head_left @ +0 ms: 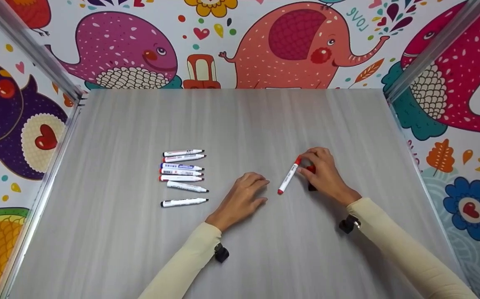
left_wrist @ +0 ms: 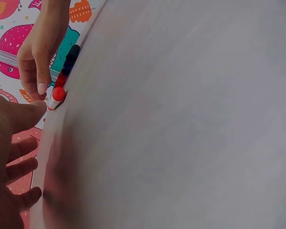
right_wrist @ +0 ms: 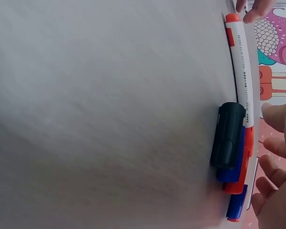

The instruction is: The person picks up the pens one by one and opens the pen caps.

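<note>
A white marker with red ends (head_left: 289, 177) lies slanted on the table between the two hands. My right hand (head_left: 326, 173) is at its upper end, with the index fingertip right at the red cap and the thumb just below. In the right wrist view its fingers (right_wrist: 274, 171) are spread loosely beside the marker (right_wrist: 242, 71). Close by lie loose marker caps: a black cap (right_wrist: 228, 136), a blue cap (right_wrist: 231, 174) and a red cap (right_wrist: 236, 186). My left hand (head_left: 242, 200) rests over the table left of the marker, fingers apart and relaxed, holding nothing.
Several uncapped white markers (head_left: 181, 178) lie in a column on the left, dark tips pointing right. A grey wood-grain table (head_left: 240, 124) has metal posts at its back corners. Walls with cartoon animals (head_left: 294, 45) enclose it.
</note>
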{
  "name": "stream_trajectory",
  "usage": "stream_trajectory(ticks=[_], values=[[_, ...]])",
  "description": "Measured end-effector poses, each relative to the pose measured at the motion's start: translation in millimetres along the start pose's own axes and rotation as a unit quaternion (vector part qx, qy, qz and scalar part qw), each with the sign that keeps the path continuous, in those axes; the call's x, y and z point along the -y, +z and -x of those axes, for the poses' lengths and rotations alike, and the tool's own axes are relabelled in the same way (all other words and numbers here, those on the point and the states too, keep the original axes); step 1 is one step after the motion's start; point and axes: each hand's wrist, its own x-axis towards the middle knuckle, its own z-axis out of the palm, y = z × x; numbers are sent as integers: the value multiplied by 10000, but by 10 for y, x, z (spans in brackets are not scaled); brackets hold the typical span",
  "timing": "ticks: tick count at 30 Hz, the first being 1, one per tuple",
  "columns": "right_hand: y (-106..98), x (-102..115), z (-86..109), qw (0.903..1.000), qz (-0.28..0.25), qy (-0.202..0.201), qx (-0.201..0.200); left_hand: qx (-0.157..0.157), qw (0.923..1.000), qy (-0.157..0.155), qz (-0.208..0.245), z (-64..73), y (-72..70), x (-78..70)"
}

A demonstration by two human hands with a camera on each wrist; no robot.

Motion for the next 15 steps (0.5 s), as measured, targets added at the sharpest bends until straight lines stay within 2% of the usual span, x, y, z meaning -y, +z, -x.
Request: stream_trajectory(ticks=[6,15], values=[[-6,-15,-14,10000,42,63,13,171,9998,-61,-54,-59,33,-36],[-16,-51,-48,9998,188,105,41,143,9999,5,-61,-108,95,-89]])
